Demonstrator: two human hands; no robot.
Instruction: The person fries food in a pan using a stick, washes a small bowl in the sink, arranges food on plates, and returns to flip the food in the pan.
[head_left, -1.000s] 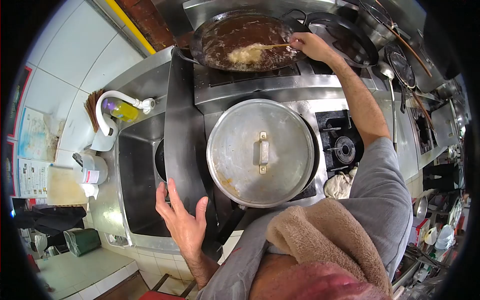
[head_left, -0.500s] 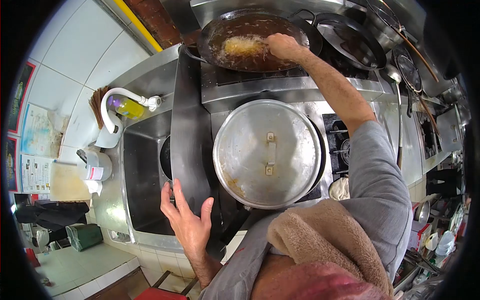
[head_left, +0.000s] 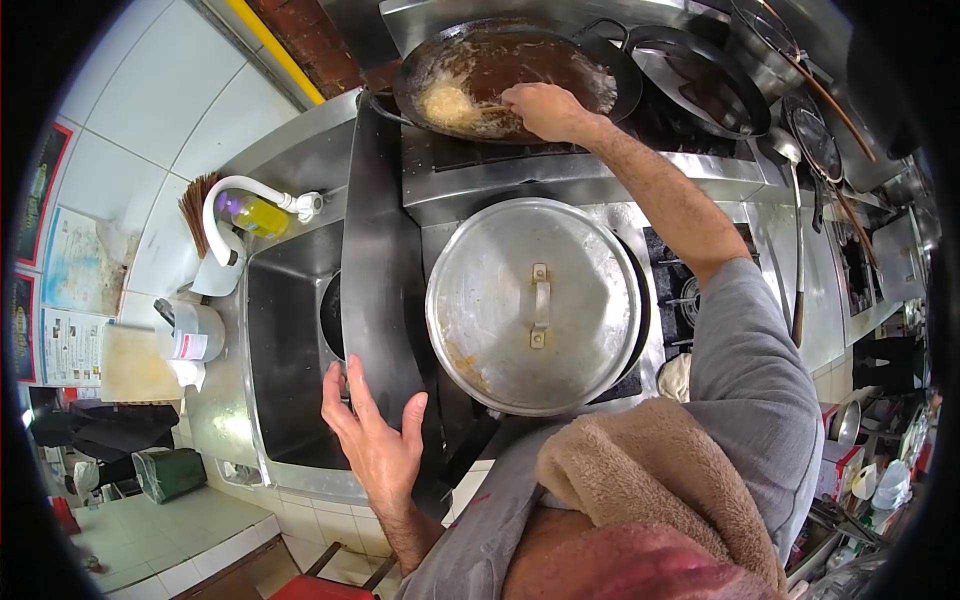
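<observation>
My right hand is closed on a thin wooden stick over the wide black wok of dark oil at the top. The stick reaches left to a pale yellow, bubbling piece of food in the oil, near the wok's left side. My left hand is raised with its fingers apart and nothing in it, near the sink's right edge. Between my arms lies a round metal lid with a bar handle, on a pan whose dark rim shows at the right.
A sink with a white tap and a yellow bottle is at the left. Right of the wok are a black pan, a ladle and strainers. A burner and a cloth lie right of the lid.
My right hand has moved left and slightly down over the wok, and the food has shifted left in the oil. The view has shifted a little. My left hand stays open.
</observation>
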